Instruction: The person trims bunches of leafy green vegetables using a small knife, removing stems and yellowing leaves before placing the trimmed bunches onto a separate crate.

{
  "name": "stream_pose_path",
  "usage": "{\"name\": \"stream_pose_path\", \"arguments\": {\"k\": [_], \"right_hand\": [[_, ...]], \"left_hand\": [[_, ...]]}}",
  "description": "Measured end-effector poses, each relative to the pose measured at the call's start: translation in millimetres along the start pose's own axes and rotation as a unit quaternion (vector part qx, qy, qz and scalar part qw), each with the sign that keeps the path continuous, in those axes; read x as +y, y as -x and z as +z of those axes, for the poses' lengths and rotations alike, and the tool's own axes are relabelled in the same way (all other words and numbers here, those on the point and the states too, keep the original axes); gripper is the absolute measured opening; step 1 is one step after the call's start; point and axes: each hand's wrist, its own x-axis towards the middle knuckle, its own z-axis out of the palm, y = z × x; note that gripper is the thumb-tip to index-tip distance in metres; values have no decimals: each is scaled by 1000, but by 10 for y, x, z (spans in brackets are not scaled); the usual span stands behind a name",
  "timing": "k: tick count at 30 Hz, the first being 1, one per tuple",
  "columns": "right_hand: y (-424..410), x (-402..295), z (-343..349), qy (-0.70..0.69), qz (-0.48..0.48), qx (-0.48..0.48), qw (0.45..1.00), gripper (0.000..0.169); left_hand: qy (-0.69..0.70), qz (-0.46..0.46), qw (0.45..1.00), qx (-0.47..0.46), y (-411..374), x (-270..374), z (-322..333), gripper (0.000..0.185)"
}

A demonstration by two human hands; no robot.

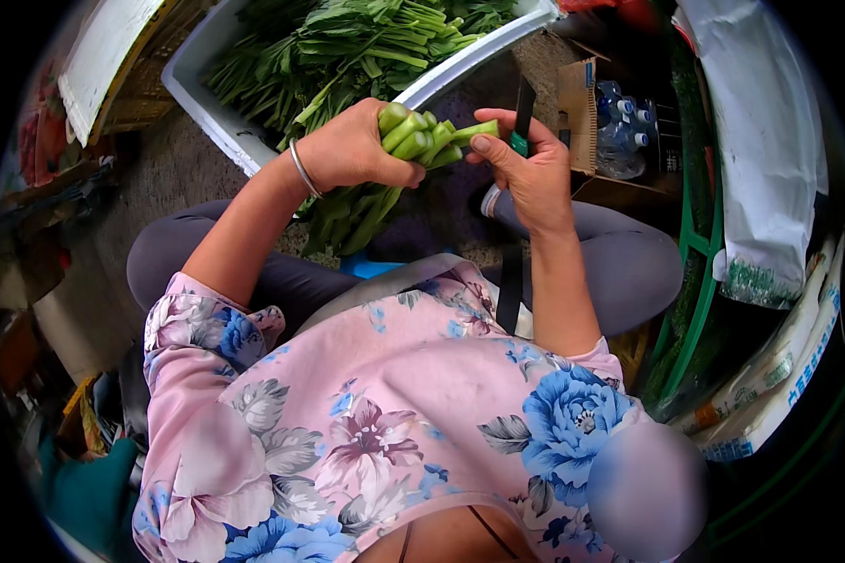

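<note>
My left hand (355, 151) is closed round a bunch of green leafy vegetable stalks (412, 137), cut ends pointing right and leaves hanging below the fist. In my right hand (531, 162) is a knife (524, 105) with a dark blade and a green part near the fingers, the blade pointing up. The thumb and fingertips of that hand also touch the end of one stalk that sticks out of the bunch. Beyond my hands, a white foam box (482, 53) holds a heap of similar leafy greens (366, 42).
At the right stand a cardboard box (577, 116) with plastic bottles (623, 130) and a green crate (693, 243) of dark green vegetables. White plastic packaging (767, 162) lies beyond it. A pale lid or box (105, 63) is at the upper left, and something blue (370, 266) shows below the leaves.
</note>
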Motion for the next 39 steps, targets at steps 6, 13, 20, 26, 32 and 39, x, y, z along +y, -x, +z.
{"name": "stream_pose_path", "arguments": {"k": [6,13,20,26,32,39], "right_hand": [[167,230,-59,-20,-66,2,998,42],[208,363,-83,-29,-44,4,999,41],[271,593,-66,-117,18,-19,993,40],[209,660,38,-58,13,-50,997,40],[264,797,-98,-194,147,-36,969,39],[179,901,81,-100,84,25,991,28]], "left_hand": [[105,-36,993,37,-116,-30,107,28],[100,-53,993,-22,-168,-118,109,40],[141,-95,985,-39,-148,-258,22,45],[113,-114,986,-36,-129,-270,46,43],[118,-115,984,-73,-113,-307,15,43],[105,-157,981,-34,-134,-430,28,40]]}}
